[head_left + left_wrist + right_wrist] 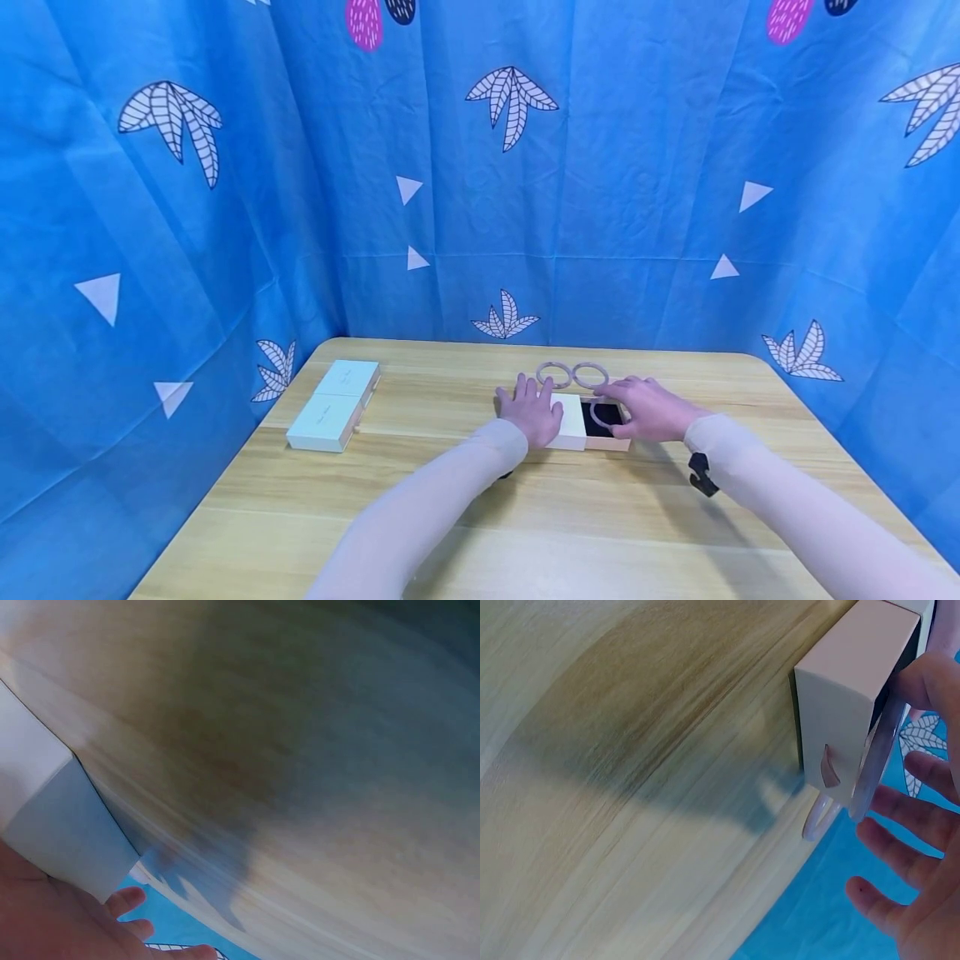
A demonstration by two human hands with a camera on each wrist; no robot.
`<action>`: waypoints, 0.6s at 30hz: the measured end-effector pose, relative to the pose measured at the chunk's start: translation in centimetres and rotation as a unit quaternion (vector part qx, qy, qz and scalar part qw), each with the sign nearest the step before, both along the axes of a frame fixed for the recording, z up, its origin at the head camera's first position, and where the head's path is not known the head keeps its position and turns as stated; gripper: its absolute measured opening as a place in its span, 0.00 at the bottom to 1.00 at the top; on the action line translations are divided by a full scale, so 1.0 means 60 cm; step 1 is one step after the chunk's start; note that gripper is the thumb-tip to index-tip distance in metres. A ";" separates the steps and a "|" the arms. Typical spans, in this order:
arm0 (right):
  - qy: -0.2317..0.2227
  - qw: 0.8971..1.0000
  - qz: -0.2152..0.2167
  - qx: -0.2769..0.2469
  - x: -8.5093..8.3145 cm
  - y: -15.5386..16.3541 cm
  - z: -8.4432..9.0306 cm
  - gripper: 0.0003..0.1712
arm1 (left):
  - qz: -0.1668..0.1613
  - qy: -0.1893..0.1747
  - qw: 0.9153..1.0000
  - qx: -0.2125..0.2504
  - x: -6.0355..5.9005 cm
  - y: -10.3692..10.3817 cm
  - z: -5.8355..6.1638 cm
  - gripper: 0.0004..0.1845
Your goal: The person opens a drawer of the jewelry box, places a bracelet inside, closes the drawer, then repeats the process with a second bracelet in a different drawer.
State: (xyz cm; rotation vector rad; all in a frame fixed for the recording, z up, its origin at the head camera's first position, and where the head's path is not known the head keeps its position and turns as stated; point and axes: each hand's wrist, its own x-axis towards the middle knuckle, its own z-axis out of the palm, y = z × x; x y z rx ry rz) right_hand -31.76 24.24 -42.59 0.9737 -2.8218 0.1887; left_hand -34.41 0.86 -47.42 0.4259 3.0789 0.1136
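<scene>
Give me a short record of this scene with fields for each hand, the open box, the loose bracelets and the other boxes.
Left hand: rests flat on the box's pale sleeve.
Right hand: holds a bracelet at the open drawer.
Open box: drawer slid out to the right, dark lining showing.
Loose bracelets: two rings side by side on the table, behind the box.
Other boxes: two closed pale boxes at the table's left edge.
</scene>
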 end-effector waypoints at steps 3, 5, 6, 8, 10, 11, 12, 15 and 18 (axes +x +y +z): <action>-0.004 1.000 0.000 0.003 -0.001 -0.004 0.001 0.35 | -0.002 -0.001 1.000 0.003 -0.001 -0.001 -0.001 0.35; -0.002 1.000 0.000 0.006 -0.001 -0.005 0.000 0.36 | -0.003 0.000 1.000 0.007 -0.001 -0.001 -0.002 0.35; 0.000 1.000 0.000 0.010 -0.002 -0.006 0.000 0.36 | -0.003 0.001 1.000 0.007 -0.001 -0.001 -0.002 0.34; 0.000 1.000 0.000 0.014 -0.003 -0.007 -0.001 0.37 | -0.004 0.003 1.000 0.009 -0.001 0.000 -0.002 0.34; -0.001 1.000 -0.001 0.016 -0.003 -0.008 -0.001 0.38 | -0.005 0.004 1.000 0.011 -0.002 0.000 -0.002 0.34; -0.002 1.000 -0.002 0.017 -0.004 -0.008 -0.001 0.38 | -0.004 0.005 1.000 0.012 -0.002 0.000 -0.002 0.34; -0.001 1.000 -0.001 0.018 -0.004 -0.009 -0.001 0.38 | -0.005 0.004 1.000 0.013 -0.002 0.000 -0.002 0.34; 0.001 1.000 -0.002 0.019 -0.005 -0.011 -0.002 0.37 | -0.005 0.002 1.000 0.012 -0.003 0.000 -0.003 0.35; 0.004 1.000 -0.001 0.020 -0.005 -0.014 -0.001 0.37 | -0.004 0.000 1.000 0.011 -0.003 0.000 -0.003 0.35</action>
